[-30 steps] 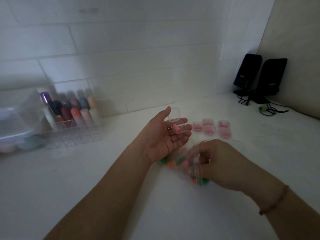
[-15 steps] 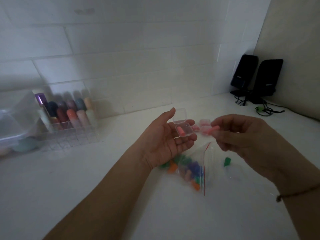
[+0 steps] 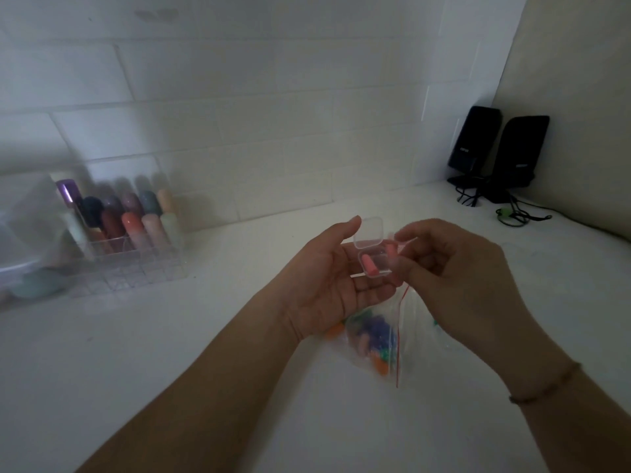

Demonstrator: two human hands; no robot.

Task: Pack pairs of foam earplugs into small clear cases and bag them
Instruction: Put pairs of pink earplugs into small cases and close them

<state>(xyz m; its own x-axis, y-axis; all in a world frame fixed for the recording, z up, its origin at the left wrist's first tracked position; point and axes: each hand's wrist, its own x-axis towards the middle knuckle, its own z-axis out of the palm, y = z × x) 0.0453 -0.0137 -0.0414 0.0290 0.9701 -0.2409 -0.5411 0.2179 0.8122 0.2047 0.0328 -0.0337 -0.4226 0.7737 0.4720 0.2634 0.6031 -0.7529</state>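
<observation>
My left hand [image 3: 324, 285] lies palm up and holds a small clear case [image 3: 372, 257] on its fingers, lid flipped up. One pink earplug [image 3: 368, 266] lies inside the case. My right hand [image 3: 454, 268] pinches a second pink earplug [image 3: 391, 250] right at the case's right edge. Under both hands a clear zip bag [image 3: 375, 339] with a red seal line lies on the counter, holding several earplugs in orange, green and purple. The filled cases seen earlier are hidden behind my right hand.
A clear acrylic organiser [image 3: 129, 233] with several coloured tubes stands at the left against the tiled wall. A clear plastic box [image 3: 24, 233] sits further left. Two black speakers [image 3: 498, 151] with cables occupy the back right corner. The counter [image 3: 170, 353] is white.
My right hand left the bag, lifted with a pink earplug and moved left to the open case. The left hand kept the case almost still.
</observation>
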